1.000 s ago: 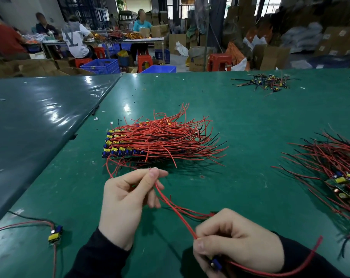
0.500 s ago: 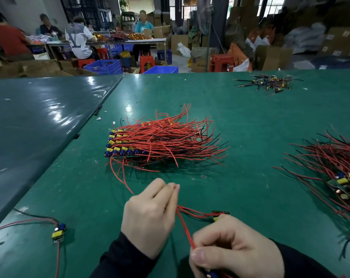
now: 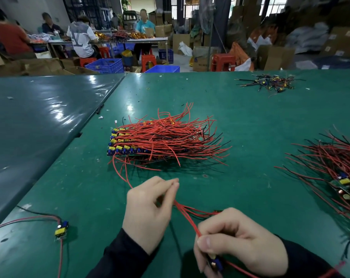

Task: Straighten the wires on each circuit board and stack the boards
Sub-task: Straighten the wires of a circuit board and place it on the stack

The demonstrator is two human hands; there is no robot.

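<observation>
Risk first: the left hand (image 3: 150, 209) pinches a small bundle of red wires (image 3: 187, 216) between thumb and fingertips, while the right hand (image 3: 240, 245) is curled tightly around the circuit board (image 3: 215, 263) at the near edge, thumb pressing the wires where they leave it. A hard pull along the leads could, in my judgement, strain the solder joints or tear a lead from the board; a loose pinch would leave the kinks in. A second hazard: one long red strand arcs from the near left side of the stack (image 3: 150, 141) toward the left hand and appears to pass behind it; whether it is caught in the pinch cannot be told, but if so a tug could drag the stack out of line. The held board itself is mostly hidden by the fingers; only a blue component and a brownish part show. Its wires run taut from the right hand up and left to the pinch, red, thin, slightly fanned. The stack sits mid-table, beyond the hands, blue and yellow parts aligned at its left, wires trailing right. An unsorted pile (image 3: 334, 177) lies at the right edge, one loose board (image 3: 61, 229) near left, and a small cluster (image 3: 270, 83) far right on the green table (image 3: 250, 121).
</observation>
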